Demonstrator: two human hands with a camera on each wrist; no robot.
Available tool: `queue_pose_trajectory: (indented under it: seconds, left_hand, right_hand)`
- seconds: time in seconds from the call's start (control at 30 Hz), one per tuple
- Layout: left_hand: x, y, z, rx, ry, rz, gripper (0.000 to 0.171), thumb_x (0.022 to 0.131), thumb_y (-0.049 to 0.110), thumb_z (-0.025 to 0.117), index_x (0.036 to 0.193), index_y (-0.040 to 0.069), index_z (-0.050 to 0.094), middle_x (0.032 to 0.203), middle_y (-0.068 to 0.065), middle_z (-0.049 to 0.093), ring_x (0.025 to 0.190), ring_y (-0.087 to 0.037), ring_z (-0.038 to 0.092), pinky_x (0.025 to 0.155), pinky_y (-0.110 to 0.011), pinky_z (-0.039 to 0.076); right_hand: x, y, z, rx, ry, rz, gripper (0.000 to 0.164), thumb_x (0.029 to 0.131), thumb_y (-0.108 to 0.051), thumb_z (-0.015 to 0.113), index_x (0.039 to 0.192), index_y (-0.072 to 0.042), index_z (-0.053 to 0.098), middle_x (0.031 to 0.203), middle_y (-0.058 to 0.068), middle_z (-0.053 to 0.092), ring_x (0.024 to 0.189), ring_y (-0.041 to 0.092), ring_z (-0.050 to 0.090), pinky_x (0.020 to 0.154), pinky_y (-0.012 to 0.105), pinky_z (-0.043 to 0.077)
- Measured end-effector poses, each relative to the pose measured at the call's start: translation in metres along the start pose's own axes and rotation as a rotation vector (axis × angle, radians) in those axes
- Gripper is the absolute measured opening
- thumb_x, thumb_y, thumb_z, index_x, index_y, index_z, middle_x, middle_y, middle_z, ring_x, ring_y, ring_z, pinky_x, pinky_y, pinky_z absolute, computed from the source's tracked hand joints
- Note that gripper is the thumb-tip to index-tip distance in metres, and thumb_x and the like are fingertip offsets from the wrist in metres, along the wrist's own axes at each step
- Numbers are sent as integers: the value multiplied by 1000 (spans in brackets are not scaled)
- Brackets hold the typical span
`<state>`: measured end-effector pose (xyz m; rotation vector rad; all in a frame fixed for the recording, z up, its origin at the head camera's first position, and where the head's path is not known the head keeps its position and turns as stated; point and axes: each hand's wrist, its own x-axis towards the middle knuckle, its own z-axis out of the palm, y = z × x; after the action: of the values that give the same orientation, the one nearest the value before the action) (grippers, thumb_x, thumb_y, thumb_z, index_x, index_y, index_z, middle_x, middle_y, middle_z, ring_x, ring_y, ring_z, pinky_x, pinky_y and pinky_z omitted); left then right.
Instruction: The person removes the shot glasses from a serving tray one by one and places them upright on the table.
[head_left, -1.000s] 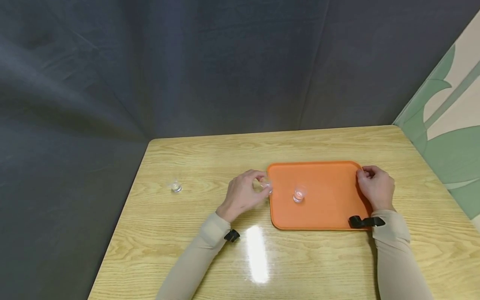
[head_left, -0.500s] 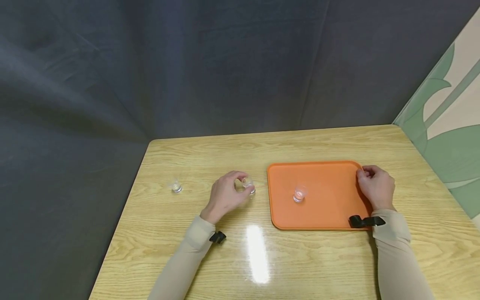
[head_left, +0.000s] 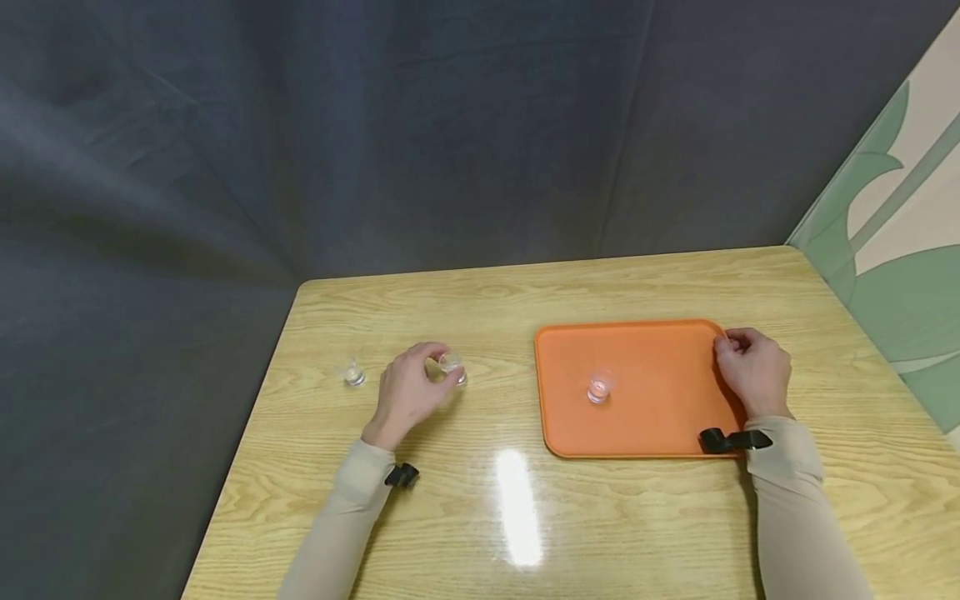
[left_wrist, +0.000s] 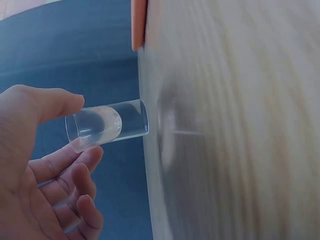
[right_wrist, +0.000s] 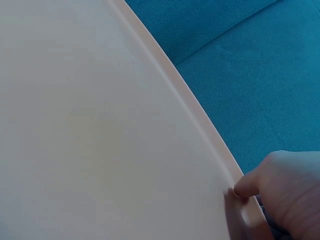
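Left hand point(head_left: 410, 389): I see thumb and foremost fingertips clamped on opposite sides of a small clear glass point(left_wrist: 107, 124) near its rim, parted by no more than its width, the remaining fingers curled loosely beside it. The glass is over the wooden table point(head_left: 450, 533), between the orange tray point(head_left: 660, 417) and a second clear glass point(head_left: 353, 373) on the left part of the tabletop; its base is close to the wood (whether it touches, I cannot tell from my remote views). Right hand point(head_left: 757, 372): I have the thumb pressed over the tray's rim near the far right corner, closed on that edge, the other fingers mostly hidden at its outer side. A third clear glass point(head_left: 598, 387) stands upright on the tray, left of its middle. A dark cloth point(head_left: 465, 133) hangs behind the table.
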<state>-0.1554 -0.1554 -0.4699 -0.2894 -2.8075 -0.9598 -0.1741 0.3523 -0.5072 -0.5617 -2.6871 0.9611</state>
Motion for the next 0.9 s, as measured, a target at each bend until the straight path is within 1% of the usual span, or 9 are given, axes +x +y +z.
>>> queue_pose_trajectory:
  seconds: [0.23, 0.37, 0.6, 0.73, 0.9]
  left_hand:
    - [-7, -22, -13, 18, 25, -27, 44, 93, 39, 80, 127, 11, 77, 116, -8, 78, 50, -9, 47, 45, -26, 36]
    - [-12, -34, -25, 37, 45, -51, 46, 93, 40, 80, 127, 10, 77, 117, -10, 78, 50, -9, 46, 44, -26, 35]
    - [-18, -54, -50, 114, 93, -96, 44, 94, 39, 78, 127, 9, 77, 113, -11, 78, 54, -13, 50, 47, -29, 38]
    - [-20, -61, -60, 131, 127, -114, 44, 94, 39, 78, 127, 10, 77, 112, -11, 77, 53, -14, 52, 47, -31, 39]
    - [-22, -68, -65, 151, 155, -133, 44, 94, 38, 78, 126, 9, 77, 112, -11, 77, 52, -14, 51, 49, -33, 40]
  right_hand:
    - [2, 4, 0, -5, 7, -3, 43, 105, -31, 55, 121, 6, 72, 102, 24, 70, 89, 32, 58, 73, 32, 38]
    - [2, 3, 2, -9, 12, -6, 42, 105, -30, 56, 121, 6, 72, 101, 23, 71, 88, 30, 58, 73, 32, 38]
    - [2, 1, 2, -4, 17, -10, 41, 104, -29, 57, 121, 6, 73, 101, 22, 70, 88, 31, 59, 72, 31, 38]
    - [2, 0, 1, -5, 14, -4, 42, 105, -29, 56, 122, 5, 72, 101, 22, 70, 88, 29, 58, 72, 31, 38]
    - [2, 1, 1, -8, 15, 1, 41, 105, -29, 57, 121, 5, 73, 101, 22, 70, 85, 25, 56, 72, 31, 39]
